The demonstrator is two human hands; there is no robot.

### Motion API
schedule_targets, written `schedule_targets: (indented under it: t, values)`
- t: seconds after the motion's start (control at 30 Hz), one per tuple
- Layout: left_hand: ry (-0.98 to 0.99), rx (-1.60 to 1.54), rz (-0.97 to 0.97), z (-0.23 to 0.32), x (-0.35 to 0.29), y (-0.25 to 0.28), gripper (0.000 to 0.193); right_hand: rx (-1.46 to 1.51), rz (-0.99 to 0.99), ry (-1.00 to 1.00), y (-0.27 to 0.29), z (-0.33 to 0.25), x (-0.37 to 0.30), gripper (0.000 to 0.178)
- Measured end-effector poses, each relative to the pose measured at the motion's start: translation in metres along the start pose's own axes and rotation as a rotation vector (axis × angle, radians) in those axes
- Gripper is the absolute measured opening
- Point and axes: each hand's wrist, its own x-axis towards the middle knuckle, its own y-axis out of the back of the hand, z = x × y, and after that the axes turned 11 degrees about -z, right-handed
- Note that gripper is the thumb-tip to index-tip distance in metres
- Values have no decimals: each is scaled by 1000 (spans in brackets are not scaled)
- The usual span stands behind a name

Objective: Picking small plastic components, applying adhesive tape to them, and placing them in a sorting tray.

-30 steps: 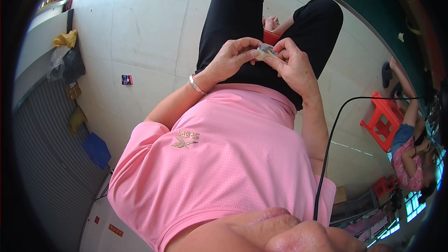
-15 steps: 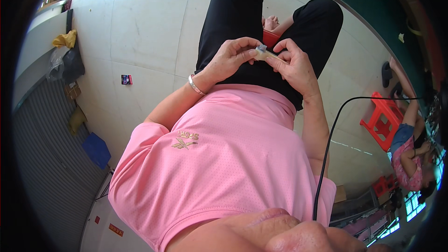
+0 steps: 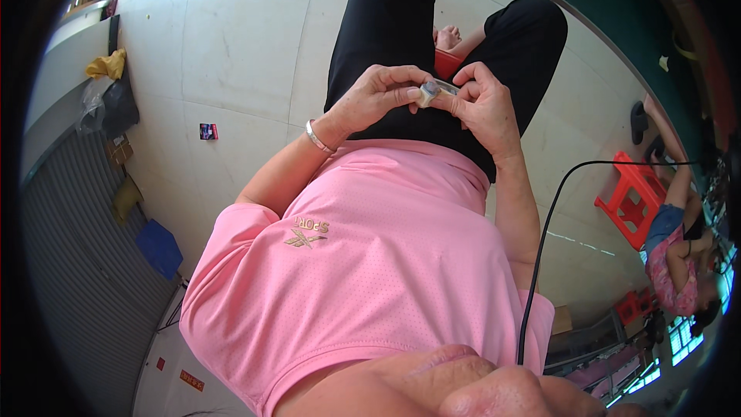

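Here, left hand (image 3: 377, 100): clamped with thumb and forefinger on a small pale-and-grey piece (image 3: 429, 91).
Right hand (image 3: 489, 110): pinching the same piece from the other side.
Piece: held between both hands, in front of black trousers (image 3: 384, 27); too small to identify.
Bracelet (image 3: 319, 137): silver, around the left wrist.
Red stool (image 3: 631, 199): well apart, off to the right, near a co-worker (image 3: 673, 278).

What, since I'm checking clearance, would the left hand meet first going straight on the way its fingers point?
The left hand would first meet the small pale object it holds at its fingertips; just beyond, the right hand looks next in line, though depth is unclear.
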Motion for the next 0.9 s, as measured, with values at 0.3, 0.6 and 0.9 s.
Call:
schedule_targets:
  t: [0.3, 0.6, 0.9]
  values:
    - [-27, -159, -109, 24, 1, -1, 23, 60, 28, 120, -2, -16, -17, 44]
    - [-29, -140, -43, 16, 0, -5, 19, 94, 60, 102, -4, -12, -19, 44]
    - [-39, -82, 176, 8, -2, -13, 18, 55, 121, 71, -8, -17, -20, 46]
